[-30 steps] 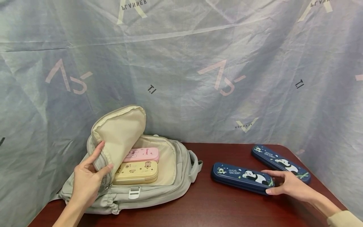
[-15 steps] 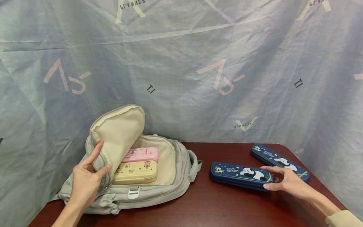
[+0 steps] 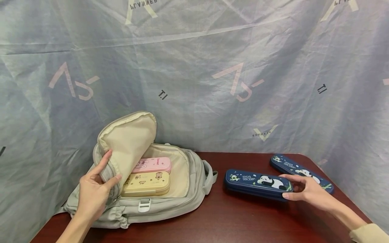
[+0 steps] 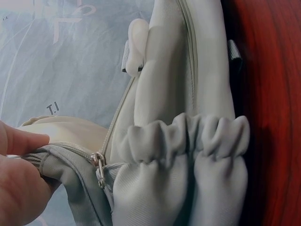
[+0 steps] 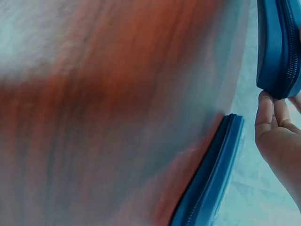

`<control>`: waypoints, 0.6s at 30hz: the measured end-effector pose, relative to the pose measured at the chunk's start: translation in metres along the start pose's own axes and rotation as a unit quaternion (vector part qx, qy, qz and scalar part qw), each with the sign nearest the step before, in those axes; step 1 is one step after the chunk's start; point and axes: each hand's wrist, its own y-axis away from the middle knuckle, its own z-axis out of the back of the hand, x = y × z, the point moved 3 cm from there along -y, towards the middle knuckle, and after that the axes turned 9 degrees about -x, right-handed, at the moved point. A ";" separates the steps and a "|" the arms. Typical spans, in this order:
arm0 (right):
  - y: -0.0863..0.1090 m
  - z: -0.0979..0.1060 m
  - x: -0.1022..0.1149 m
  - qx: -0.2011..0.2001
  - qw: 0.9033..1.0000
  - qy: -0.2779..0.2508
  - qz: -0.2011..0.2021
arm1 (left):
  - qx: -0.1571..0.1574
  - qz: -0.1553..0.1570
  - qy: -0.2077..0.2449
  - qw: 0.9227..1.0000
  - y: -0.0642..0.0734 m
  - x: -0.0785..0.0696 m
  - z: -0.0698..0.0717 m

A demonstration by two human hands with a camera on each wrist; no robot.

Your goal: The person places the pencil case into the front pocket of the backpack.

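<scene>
My left hand [image 3: 94, 190] pinches the edge of the cream-lined front flap [image 3: 126, 141] of a grey backpack [image 3: 194, 189], holding it raised. Inside the pocket lie a pink pencil case [image 3: 153, 164] and, in front of it, a yellow pencil case [image 3: 147, 184]; the flap hides their left ends. On the right, my right hand [image 3: 310, 192] grips the right end of a navy panda pencil case [image 3: 255, 184], thumb in front and fingers behind. In the right wrist view this zipped case [image 5: 277, 47] is up off the table. A second navy panda case [image 3: 285, 163] lies behind that hand.
The dark red wooden table [image 3: 218, 216] carries everything. A grey printed cloth [image 3: 212, 84] hangs behind and at both sides. The backpack's handle loop [image 3: 209, 177] sticks out toward the middle, and a zipper pull [image 4: 99, 167] hangs near the left thumb.
My right hand has raised the nearer navy pencil case slightly from the table, with a small shift left. The left hand keeps the flap in the same place.
</scene>
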 end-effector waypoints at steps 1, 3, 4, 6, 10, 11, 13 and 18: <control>-0.001 0.000 0.002 -0.002 1.000 -0.002 0.001 | -0.001 0.000 -0.001 1.000 0.000 0.000 0.000; -0.002 0.000 0.004 -0.007 1.000 -0.002 0.000 | -0.003 0.001 -0.003 1.000 0.000 0.000 0.000; -0.003 0.000 0.006 -0.008 1.000 0.000 -0.004 | -0.003 0.002 -0.003 1.000 0.000 0.000 0.000; -0.004 -0.001 0.008 -0.007 1.000 0.000 -0.014 | -0.004 0.002 -0.004 1.000 0.000 0.000 0.001; -0.005 -0.002 0.012 0.004 0.999 -0.003 -0.039 | -0.003 0.003 -0.007 1.000 0.000 0.001 0.001; -0.006 -0.002 0.014 0.004 0.999 -0.003 -0.043 | -0.003 0.003 -0.007 1.000 0.000 0.001 0.001; -0.007 -0.003 0.017 0.007 0.999 -0.003 -0.051 | -0.002 0.003 -0.007 1.000 0.000 0.001 0.002; -0.012 -0.005 0.025 0.009 0.998 -0.009 -0.061 | 0.010 0.002 -0.012 1.000 -0.001 0.001 0.003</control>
